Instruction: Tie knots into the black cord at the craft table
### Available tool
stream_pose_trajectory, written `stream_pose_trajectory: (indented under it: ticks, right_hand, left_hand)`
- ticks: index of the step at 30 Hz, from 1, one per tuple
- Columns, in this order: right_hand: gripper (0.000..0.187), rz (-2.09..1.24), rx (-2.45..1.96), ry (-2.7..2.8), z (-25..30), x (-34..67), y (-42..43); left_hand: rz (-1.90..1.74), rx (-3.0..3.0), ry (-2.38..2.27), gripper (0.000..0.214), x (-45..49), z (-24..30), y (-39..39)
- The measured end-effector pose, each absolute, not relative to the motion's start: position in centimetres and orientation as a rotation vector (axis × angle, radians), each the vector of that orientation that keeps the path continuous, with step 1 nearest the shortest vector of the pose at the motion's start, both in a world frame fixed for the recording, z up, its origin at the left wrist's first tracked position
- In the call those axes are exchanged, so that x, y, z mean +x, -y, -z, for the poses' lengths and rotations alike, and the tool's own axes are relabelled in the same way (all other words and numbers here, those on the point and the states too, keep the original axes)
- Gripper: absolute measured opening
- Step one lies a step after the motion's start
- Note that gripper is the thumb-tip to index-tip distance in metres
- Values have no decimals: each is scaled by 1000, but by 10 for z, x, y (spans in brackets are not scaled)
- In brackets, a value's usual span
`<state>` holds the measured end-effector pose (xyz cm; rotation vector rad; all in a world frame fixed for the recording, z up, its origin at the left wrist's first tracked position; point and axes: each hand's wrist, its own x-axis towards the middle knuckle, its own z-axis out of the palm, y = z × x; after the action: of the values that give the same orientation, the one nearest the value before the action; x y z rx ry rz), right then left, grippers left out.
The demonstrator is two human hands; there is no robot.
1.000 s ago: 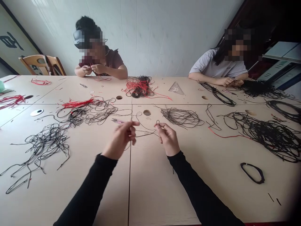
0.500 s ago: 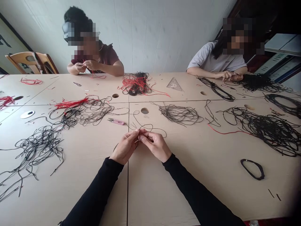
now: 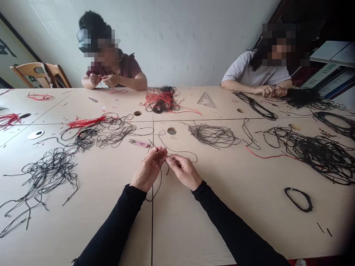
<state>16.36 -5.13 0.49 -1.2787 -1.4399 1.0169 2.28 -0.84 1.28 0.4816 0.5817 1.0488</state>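
Between my two hands runs a thin black cord (image 3: 161, 180), with a loop hanging below my left palm and a short knotted end dangling beside it. My left hand (image 3: 147, 168) pinches the cord between thumb and forefinger, its palm turned partly up. My right hand (image 3: 185, 170) grips the cord with thumb and fingers just to the right. More of the cord curls over the table beyond my fingers. Just past my left hand lie thread snips (image 3: 138, 143) with pink handles, blades pointing left.
A tangle of black cords (image 3: 52, 168) lies to the left, coiled bundles (image 3: 213, 135) to the right. Red and black cords (image 3: 163, 99) pile at the back near a clear triangle ruler (image 3: 206, 99). Two people sit across the table, handling cords. A black ring (image 3: 298, 199) lies at right.
My hands have drawn slightly apart, and my left palm has opened upward. The cord's loop now hangs lower beneath my left hand, and a knotted end shows between the hands.
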Motion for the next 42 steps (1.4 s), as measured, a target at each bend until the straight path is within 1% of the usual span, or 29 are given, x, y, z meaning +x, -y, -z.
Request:
stream_pose_trajectory:
  ticks: [4,10,16,22,28,30,34,42]
  right_hand:
    - [34,-950,-1264,1463,-3,156,53]
    - [35,-901,-1326,1503,1,152,52]
    - [31,-858,-1397,1381,0,148,53]
    - [30,-915,-1361,1475,3,148,52]
    - [32,-967,-1305,1388,0,151,50]
    - [33,-1000,-1283,1328,-1,154,49]
    - [33,-1081,-1212,1246,1,158,46]
    - [35,-1014,-1239,1386,-1,158,48]
  left_hand:
    - [-980,514,-586,13,28,-11,14]
    - [-1002,498,-584,17,28,-10,14]
    - [-997,518,-566,17,30,-9,15]
    - [-983,525,-601,21,30,-12,17]
    - [-979,572,-597,23,30,-12,16]
    - [-968,574,-607,22,31,-11,17]
    - [-992,616,-666,12,32,-9,19]
    - [-1030,595,-680,13,31,-5,15]
